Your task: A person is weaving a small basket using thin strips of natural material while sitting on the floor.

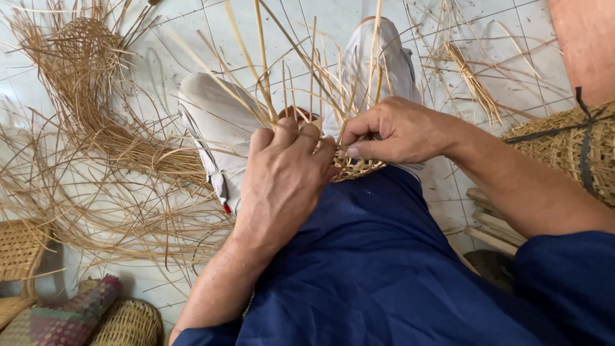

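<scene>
Rattan strips fan upward from a small half-woven basket (356, 168) held over the lap of a person in dark blue clothing, seen from above. The left hand (282, 179) is curled shut around the near rim of the basket, fingers folded over the upright strips (301, 70). The right hand (394, 131) comes in from the right side, thumb and forefinger pinched together on a thin strip at the basket's edge, just beside the left hand's knuckles. Both knees in pale trousers (218, 122) rise beyond the hands. Loose pale strips (96, 192) lie scattered across the white tiled floor (173, 38) at left, beside an unfinished woven piece (83, 51). A finished woven basket bound with a dark strap (570, 147) sits at the right edge, and a small woven basket (128, 323) rests at bottom left, next to a multicoloured woven mat (61, 317)
</scene>
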